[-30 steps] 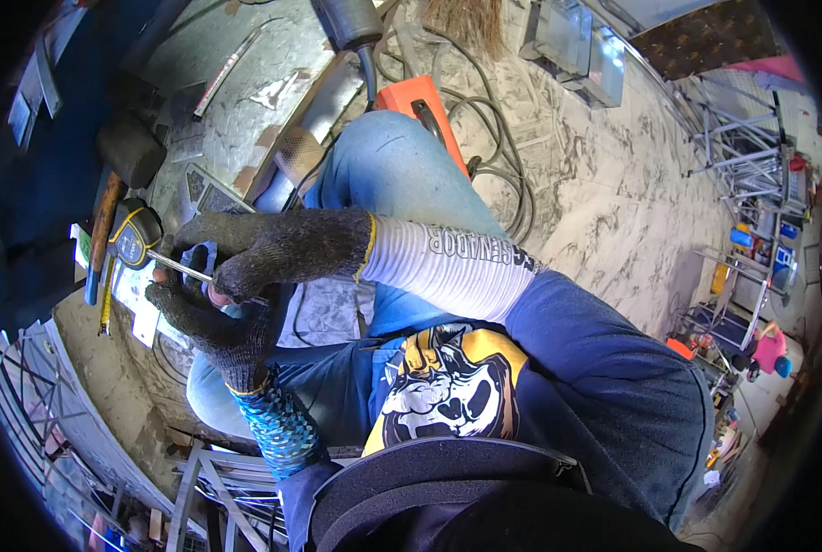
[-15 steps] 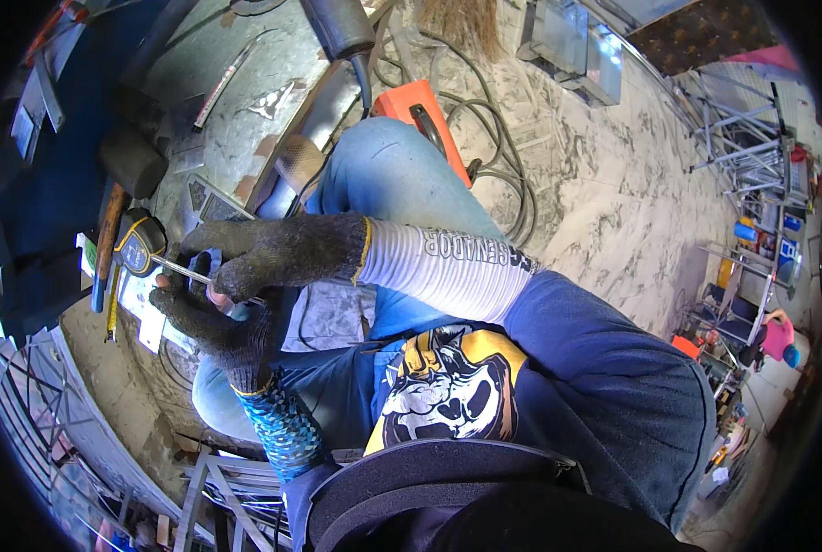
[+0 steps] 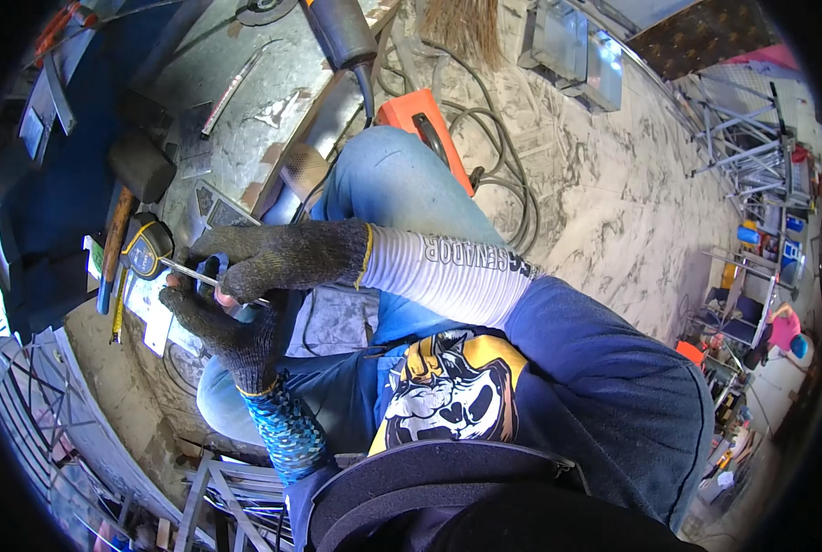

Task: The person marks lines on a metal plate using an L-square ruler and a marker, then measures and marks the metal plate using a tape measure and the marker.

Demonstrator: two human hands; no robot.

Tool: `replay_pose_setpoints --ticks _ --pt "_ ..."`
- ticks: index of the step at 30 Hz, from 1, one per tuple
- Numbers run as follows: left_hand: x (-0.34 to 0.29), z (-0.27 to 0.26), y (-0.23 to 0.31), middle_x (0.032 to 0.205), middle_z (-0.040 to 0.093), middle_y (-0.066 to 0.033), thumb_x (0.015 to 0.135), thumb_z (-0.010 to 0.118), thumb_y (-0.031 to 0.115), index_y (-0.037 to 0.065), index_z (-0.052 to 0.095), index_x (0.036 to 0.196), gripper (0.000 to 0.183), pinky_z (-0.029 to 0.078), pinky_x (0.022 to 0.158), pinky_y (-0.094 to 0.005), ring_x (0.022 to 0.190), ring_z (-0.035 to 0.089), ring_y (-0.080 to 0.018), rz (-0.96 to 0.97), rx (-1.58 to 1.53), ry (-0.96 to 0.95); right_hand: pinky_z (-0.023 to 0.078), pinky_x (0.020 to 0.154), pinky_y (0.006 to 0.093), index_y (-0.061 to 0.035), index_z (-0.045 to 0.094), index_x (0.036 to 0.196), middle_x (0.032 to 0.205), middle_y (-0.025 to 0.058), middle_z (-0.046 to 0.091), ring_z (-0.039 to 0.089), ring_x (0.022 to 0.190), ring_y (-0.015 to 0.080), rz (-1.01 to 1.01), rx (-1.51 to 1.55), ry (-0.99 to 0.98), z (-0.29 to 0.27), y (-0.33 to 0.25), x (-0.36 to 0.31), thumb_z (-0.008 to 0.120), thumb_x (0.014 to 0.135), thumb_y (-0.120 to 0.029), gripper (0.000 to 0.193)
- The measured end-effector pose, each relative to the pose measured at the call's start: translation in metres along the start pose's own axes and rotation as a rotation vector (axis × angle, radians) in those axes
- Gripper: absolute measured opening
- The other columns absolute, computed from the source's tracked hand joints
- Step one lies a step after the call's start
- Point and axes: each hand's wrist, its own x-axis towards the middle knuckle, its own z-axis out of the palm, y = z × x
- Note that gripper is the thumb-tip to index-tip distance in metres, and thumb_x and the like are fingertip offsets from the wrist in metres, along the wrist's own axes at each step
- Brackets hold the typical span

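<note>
My left hand (image 3: 231, 339) and my right hand (image 3: 277, 259), both in dark knit gloves, meet at the left over my lap. Their bent fingers close round a thin metal rod (image 3: 188, 270), which slants between them; its lower end is partly hidden by the gloves. Between the fingers shows a small blue patch (image 3: 214, 266) that I cannot make out. Just beyond the rod's far end lies a black and yellow tape measure (image 3: 147, 250), some yellow tape drawn out. Beside it rests a mallet with a black head (image 3: 144, 166) and wooden handle.
A metal-topped work surface (image 3: 236, 64) carries an angle grinder (image 3: 339, 32) and a marker-like stick (image 3: 236, 92). On the floor are an orange machine (image 3: 420, 120), coiled cables (image 3: 517, 175) and a broom (image 3: 462, 32). Metal frames (image 3: 218, 501) stand lower left. Another person (image 3: 784, 333) is far right.
My view has shifted slightly, so everything sits a little lower and to the right. Both hands keep their hold on the rod, with hardly any movement.
</note>
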Motion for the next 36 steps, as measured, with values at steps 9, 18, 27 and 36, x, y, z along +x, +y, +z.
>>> replay_pose_setpoints --ticks 9,18,27,36 --pt "0.002 0.008 0.000 0.161 0.030 -0.0275 0.070 0.092 0.020 -0.001 0.006 0.161 0.126 0.039 0.115 -0.0493 0.145 0.041 -0.0400 0.031 -0.201 0.050 0.049 0.093 0.0286 -0.0013 0.048 0.144 0.110 0.0050 0.063 0.060 0.102 0.0132 -0.039 -0.072 -0.011 0.001 -0.001 -0.013 0.067 0.092 -0.034 0.064" --pt "-0.001 0.005 0.005 0.159 0.036 -0.0221 0.066 0.096 0.022 0.001 0.019 0.159 0.123 0.042 0.112 -0.0459 0.143 0.042 -0.0351 -0.125 -0.256 0.017 0.049 0.093 0.0285 -0.0018 0.047 0.146 0.110 0.0044 0.062 0.060 0.101 0.0128 -0.038 -0.083 -0.025 -0.001 0.003 -0.013 0.066 0.094 -0.035 0.065" --pt "0.007 0.006 0.009 0.155 0.042 -0.0157 0.063 0.096 0.014 0.004 0.022 0.160 0.122 0.049 0.106 -0.0430 0.139 0.047 -0.0282 -0.170 -0.413 -0.027 0.049 0.093 0.0284 -0.0023 0.046 0.148 0.110 0.0037 0.062 0.060 0.100 0.0124 0.021 -0.035 0.014 -0.007 0.004 -0.007 0.065 0.095 -0.035 0.066" --pt "0.012 -0.008 0.029 0.155 0.035 -0.0240 0.058 0.096 0.019 -0.002 0.028 0.156 0.122 0.037 0.115 -0.0488 0.145 0.036 -0.0373 -0.238 -0.401 -0.126 0.049 0.092 0.0287 -0.0025 0.046 0.146 0.110 0.0036 0.062 0.060 0.100 0.0121 0.014 -0.047 0.000 -0.005 0.008 -0.011 0.065 0.095 -0.036 0.064"
